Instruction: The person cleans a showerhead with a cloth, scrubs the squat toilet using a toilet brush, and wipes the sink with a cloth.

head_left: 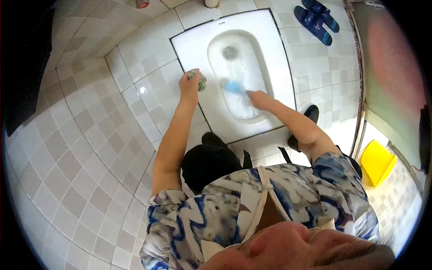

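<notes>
A white squat toilet (pixel 189 45) is set in the tiled floor in front of me, with some water in its bowl. My right hand (pixel 261 100) is closed around the handle of a blue brush (pixel 234 86), whose head is inside the bowl near its left wall and looks a little blurred. Over the toilet's left rim, my left hand (pixel 190 84) grips a crumpled green-and-white cloth (pixel 198 81). The cloth hangs partly out of the fingers, apart from the brush.
Dark blue slippers (pixel 316 20) lie on the tiles at the upper right. A yellow dustpan-like object (pixel 379 163) stands by the doorway on the right. Tiled wall (pixel 85 148) runs close along my left. A pipe end (pixel 211 3) shows behind the toilet.
</notes>
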The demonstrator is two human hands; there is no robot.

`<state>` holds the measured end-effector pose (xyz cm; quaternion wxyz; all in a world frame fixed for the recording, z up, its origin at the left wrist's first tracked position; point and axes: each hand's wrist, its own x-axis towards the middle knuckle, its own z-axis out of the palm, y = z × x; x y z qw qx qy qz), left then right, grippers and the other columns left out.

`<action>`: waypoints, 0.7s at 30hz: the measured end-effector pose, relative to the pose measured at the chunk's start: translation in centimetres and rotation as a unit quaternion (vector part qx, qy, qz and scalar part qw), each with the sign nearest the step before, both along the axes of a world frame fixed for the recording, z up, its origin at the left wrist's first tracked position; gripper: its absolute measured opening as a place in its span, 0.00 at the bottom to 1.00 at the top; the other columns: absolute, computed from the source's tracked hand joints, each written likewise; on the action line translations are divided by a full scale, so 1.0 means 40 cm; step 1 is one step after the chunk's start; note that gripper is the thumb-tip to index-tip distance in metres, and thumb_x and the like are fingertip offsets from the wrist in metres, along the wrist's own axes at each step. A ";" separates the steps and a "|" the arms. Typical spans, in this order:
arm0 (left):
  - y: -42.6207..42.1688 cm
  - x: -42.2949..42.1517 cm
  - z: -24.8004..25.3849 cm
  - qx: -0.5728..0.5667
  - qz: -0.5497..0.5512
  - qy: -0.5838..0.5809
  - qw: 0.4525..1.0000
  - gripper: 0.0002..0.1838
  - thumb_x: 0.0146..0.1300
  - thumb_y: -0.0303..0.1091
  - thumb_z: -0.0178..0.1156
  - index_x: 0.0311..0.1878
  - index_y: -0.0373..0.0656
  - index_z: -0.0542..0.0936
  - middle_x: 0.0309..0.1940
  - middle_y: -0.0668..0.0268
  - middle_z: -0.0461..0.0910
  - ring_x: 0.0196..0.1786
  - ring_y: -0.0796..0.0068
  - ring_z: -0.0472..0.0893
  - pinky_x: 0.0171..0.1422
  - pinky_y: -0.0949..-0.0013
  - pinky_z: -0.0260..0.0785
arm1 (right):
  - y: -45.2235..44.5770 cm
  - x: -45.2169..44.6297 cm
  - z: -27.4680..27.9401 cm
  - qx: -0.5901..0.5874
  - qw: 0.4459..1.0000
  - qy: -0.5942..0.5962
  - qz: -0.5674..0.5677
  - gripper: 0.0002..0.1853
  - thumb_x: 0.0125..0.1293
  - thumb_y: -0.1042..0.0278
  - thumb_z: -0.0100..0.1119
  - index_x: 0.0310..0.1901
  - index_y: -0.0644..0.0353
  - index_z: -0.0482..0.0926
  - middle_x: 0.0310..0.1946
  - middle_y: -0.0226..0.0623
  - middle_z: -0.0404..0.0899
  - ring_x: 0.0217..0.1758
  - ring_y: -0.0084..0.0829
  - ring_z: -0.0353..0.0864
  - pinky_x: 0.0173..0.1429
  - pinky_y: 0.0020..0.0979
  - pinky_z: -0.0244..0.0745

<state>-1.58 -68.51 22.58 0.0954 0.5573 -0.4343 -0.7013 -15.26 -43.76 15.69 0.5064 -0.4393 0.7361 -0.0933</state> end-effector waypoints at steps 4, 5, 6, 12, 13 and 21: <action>-0.038 0.024 -0.053 0.015 0.082 0.030 0.996 0.13 0.56 0.29 0.59 0.44 0.36 0.75 0.33 0.62 0.76 0.30 0.70 0.79 0.31 0.70 0.71 | -0.046 -0.084 0.035 -0.003 1.000 0.024 -0.008 0.18 0.62 0.73 0.42 0.53 0.59 0.72 0.38 0.52 0.78 0.42 0.50 0.78 0.46 0.46 0.71; -0.048 0.010 -0.036 0.006 0.123 0.006 0.992 0.13 0.56 0.29 0.59 0.44 0.35 0.74 0.34 0.62 0.76 0.30 0.70 0.79 0.30 0.69 0.71 | -0.079 -0.089 0.052 -0.003 1.000 0.022 -0.008 0.18 0.62 0.73 0.42 0.53 0.59 0.72 0.38 0.52 0.78 0.42 0.50 0.78 0.46 0.46 0.71; -0.060 0.016 -0.046 0.006 0.123 0.007 0.992 0.13 0.56 0.29 0.59 0.44 0.35 0.74 0.34 0.62 0.76 0.30 0.70 0.79 0.30 0.69 0.71 | -0.121 -0.094 0.069 -0.055 0.996 0.040 -0.050 0.18 0.61 0.73 0.42 0.53 0.59 0.71 0.36 0.52 0.79 0.40 0.50 0.79 0.44 0.47 0.72; -0.088 0.037 -0.049 -0.042 0.120 0.049 0.991 0.13 0.57 0.30 0.59 0.43 0.34 0.74 0.31 0.62 0.76 0.30 0.70 0.79 0.29 0.70 0.72 | -0.342 -0.040 0.102 -0.114 0.986 0.100 -0.068 0.19 0.66 0.69 0.41 0.58 0.56 0.65 0.30 0.55 0.78 0.32 0.53 0.78 0.37 0.51 0.71; -0.084 0.030 -0.037 -0.038 0.125 0.050 0.990 0.13 0.57 0.30 0.59 0.43 0.34 0.74 0.30 0.62 0.76 0.30 0.70 0.79 0.29 0.70 0.72 | -0.384 -0.030 0.125 -0.113 0.986 0.108 -0.052 0.19 0.65 0.70 0.41 0.58 0.56 0.65 0.30 0.55 0.78 0.32 0.53 0.78 0.37 0.51 0.71; -0.022 -0.003 -0.106 0.026 0.072 0.045 0.996 0.14 0.57 0.29 0.60 0.45 0.34 0.74 0.32 0.60 0.77 0.31 0.68 0.80 0.31 0.69 0.73 | -0.171 -0.068 0.193 -0.015 0.993 0.110 0.046 0.19 0.64 0.71 0.42 0.58 0.56 0.65 0.30 0.52 0.78 0.35 0.50 0.79 0.37 0.49 0.73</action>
